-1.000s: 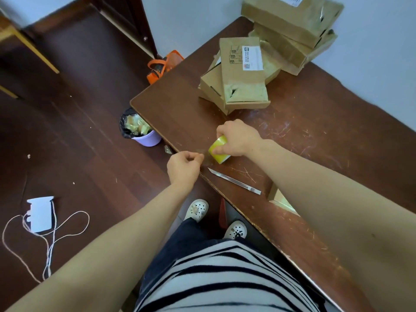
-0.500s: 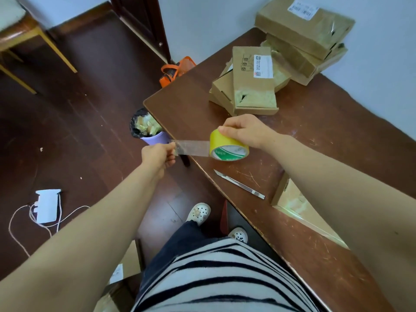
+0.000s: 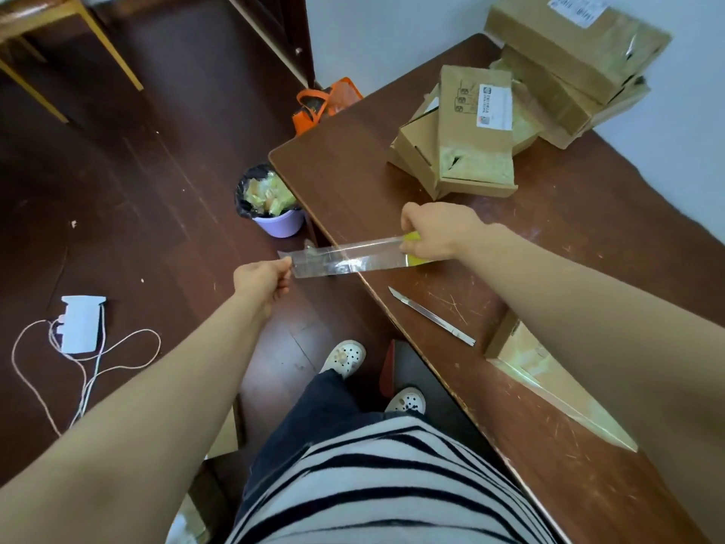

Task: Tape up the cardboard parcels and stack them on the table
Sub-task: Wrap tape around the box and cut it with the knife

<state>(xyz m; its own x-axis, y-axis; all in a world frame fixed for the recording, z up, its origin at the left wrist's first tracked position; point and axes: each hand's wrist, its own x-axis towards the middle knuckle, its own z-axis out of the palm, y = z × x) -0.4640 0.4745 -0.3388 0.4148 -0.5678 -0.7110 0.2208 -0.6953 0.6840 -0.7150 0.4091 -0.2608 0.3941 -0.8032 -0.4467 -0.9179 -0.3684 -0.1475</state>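
My right hand (image 3: 435, 229) grips a yellow tape roll (image 3: 412, 260) just above the brown table (image 3: 353, 170), near its front edge. A clear strip of tape (image 3: 345, 257) runs left from the roll to my left hand (image 3: 265, 278), which pinches its free end out over the floor. A cardboard parcel (image 3: 521, 363) lies on the table under my right forearm, partly hidden. Several more parcels (image 3: 470, 139) are piled at the far side, with larger ones (image 3: 569, 53) against the wall.
A thin metal blade (image 3: 431, 316) lies on the table near the front edge. On the floor are a purple bin (image 3: 274, 214) with a black liner, an orange bag (image 3: 325, 102), a white adapter (image 3: 80, 320) with cords, and a chair (image 3: 59, 45).
My hands have drawn apart: the left has pulled the tape end further left, so the strip is much longer. The right hand lifted the roll off the table earlier.
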